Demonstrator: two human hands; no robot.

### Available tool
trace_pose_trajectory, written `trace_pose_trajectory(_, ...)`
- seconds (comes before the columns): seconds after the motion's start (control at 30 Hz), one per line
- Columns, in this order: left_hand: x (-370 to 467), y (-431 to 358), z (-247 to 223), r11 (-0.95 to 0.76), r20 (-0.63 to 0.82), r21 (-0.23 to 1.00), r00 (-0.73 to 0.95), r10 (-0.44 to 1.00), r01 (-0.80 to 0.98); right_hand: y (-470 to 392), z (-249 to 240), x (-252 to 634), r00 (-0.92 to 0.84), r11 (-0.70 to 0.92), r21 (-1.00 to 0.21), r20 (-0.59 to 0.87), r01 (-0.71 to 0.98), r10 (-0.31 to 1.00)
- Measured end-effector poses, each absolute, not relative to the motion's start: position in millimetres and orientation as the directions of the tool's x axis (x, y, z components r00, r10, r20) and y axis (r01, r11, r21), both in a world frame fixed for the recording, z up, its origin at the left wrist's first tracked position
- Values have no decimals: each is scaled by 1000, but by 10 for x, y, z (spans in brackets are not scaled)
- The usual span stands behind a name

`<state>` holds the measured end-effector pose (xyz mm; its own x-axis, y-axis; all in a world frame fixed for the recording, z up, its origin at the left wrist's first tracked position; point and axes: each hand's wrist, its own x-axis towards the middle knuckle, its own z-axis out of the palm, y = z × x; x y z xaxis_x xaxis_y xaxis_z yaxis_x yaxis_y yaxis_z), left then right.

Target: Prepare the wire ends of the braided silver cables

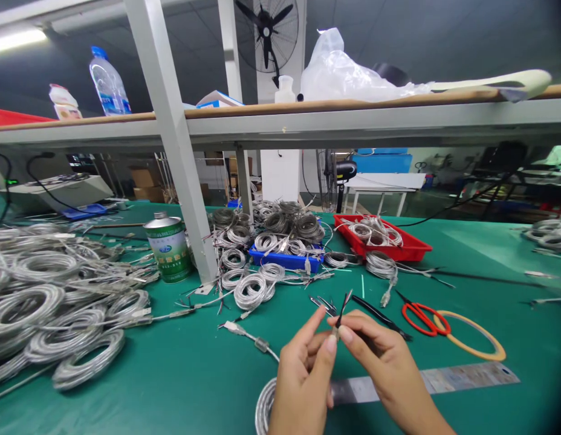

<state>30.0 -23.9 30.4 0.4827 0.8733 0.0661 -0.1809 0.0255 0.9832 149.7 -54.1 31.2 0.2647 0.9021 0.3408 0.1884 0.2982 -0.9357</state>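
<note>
Nearest to me are two hands, the left hand (303,374) and the right hand (384,362), held close together over the green bench (185,380). Both pinch the same small cable end (336,332) with thumb and finger. Thin wires (346,303), dark ones and a reddish one, poke up out of it, above my fingertips.

I think the step in hand is sorting or bending those wires by touch. As I judge it, the next move calls for a soft, steady pinch at the base, with one wire picked out at a time, so none gets pulled or snapped.

Beside the left hand is a shiny cable coil (265,411), with a flat metal plug (234,328) farther out. I can't tell if that cable is the one I hold. A steel ruler (466,377) lies under and to the right of the right hand. Past that hand are a black-handled tool (381,315), red scissors (425,318) and a yellow ring (489,345). Beyond both hands sit a blue tray (285,261) and a red tray (411,249) with more coils.
</note>
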Motion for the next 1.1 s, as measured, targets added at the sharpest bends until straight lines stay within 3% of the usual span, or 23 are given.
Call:
trace_pose_trajectory(0.2, 306, -125, 277, -139, 134, 990, 566, 814, -33, -507, 286, 1555, 234, 249, -957, 279, 148, 931)
trace_pose_trajectory(0.37, 187, -48, 405, -217, 63, 960, 618, 783, 178, -540, 218, 1585, 210, 219, -974, 226, 58, 951)
trace_pose_trajectory(0.5, -6, -25, 623, -531, 218, 741, 602, 768, 410, -561, 202, 1522, 239, 178, -984, 176, 14, 955)
trace_pose_trajectory(0.57, -71, -37, 679, -602, 273, 676, 615, 740, 424, -567, 217, 1469, 253, 135, -989, 117, -54, 960)
trace_pose_trajectory(0.7, -41, -88, 533, -511, 314, 819, 543, 779, 259, -615, 274, 1392, 254, 140, -979, 100, -145, 962)
trace_pose_trajectory(0.8, 64, -135, 309, -297, 214, 950, 495, 842, 94, -673, 292, 1403, 251, 171, -983, 150, -65, 956)
trace_pose_trajectory(0.9, 145, -171, 176, -190, 155, 982, 511, 845, 17, -718, 272, 1444, 283, 169, -986, 159, -11, 946)
trace_pose_trajectory(1.1, 178, -173, 205, -194, 161, 981, 482, 862, 20, -731, 227, 1466, 286, 148, -987, 126, -56, 950)
